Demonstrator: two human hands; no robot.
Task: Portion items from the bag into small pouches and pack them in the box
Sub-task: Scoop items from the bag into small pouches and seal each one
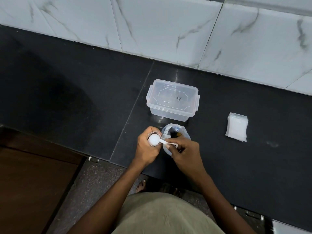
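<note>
The bag [175, 132] stands open on the dark bench [236, 166], just in front of one clear lidded box [172, 100]. Our left hand [146, 146] has its fingers curled round one small pouch [152, 139], and our right hand [184, 151] pinches one white scoop [154, 138] over its mouth. One stack of empty pouches [237, 127] lies well apart to the right; we cannot count them.
</note>
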